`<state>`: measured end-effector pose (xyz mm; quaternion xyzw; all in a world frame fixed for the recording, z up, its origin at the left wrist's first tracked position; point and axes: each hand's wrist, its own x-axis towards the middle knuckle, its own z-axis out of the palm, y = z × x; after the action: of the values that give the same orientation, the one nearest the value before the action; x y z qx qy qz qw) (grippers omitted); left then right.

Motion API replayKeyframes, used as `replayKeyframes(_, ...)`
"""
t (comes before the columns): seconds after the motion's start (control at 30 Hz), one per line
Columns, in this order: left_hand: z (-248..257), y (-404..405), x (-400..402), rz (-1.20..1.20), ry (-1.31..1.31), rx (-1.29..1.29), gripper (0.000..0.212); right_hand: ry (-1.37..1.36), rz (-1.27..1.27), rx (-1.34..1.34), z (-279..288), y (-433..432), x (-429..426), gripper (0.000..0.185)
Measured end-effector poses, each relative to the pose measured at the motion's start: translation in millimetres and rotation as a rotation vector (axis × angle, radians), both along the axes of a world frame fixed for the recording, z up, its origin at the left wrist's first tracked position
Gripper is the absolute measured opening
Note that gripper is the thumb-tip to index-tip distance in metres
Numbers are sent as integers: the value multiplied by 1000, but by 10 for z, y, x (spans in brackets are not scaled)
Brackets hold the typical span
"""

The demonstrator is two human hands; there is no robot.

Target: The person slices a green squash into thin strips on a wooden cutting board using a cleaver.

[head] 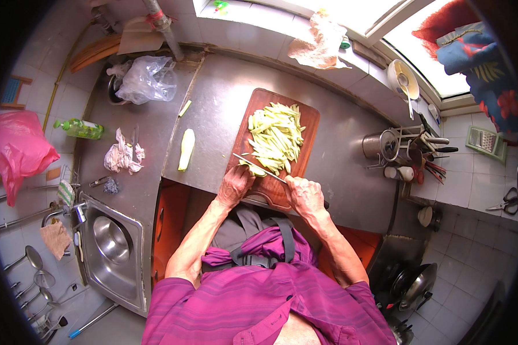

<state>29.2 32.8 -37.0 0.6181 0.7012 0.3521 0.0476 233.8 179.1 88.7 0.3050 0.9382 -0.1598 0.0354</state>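
My right hand point(306, 194) is closed around the handle of a kitchen knife point(263, 169), whose blade points left across the near part of a wooden cutting board point(308, 129). Under the fingertips of my left hand point(236, 186) are pale green vegetable slices point(255, 170), pressed to the board beside the blade. Beyond the knife lies a large heap of pale green vegetable strips point(278, 133). A peeled, long pale green vegetable piece point(187, 149) rests on the steel counter left of the board, with a smaller offcut point(184, 108) behind it.
At left are a steel sink point(112, 263) with a metal bowl point(111, 239), a crumpled cloth point(121, 156), a green bottle point(80, 129) and a clear plastic bag point(149, 79). To the right stand a lidded steel pot point(380, 144) and a rack holding knives point(434, 140).
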Motion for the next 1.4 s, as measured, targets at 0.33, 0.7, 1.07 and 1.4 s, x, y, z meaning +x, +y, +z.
replayKeyframes(0.33,38,37,8,-7,6,99,24,-73,1,-54,-239,-30,-63,19)
replayKeyframes(0.7,93,-8,38,30,30,124,25,154,-254,-215,-871,-107,-44,28)
replayKeyframes(1.07,-4,-7,35,14,0,95,23,-73,13,30,-21,-112,5,15)
replayKeyframes(1.4,-45,-66,27,38,19,56,22,-51,-26,-102,-519,-114,-96,22)
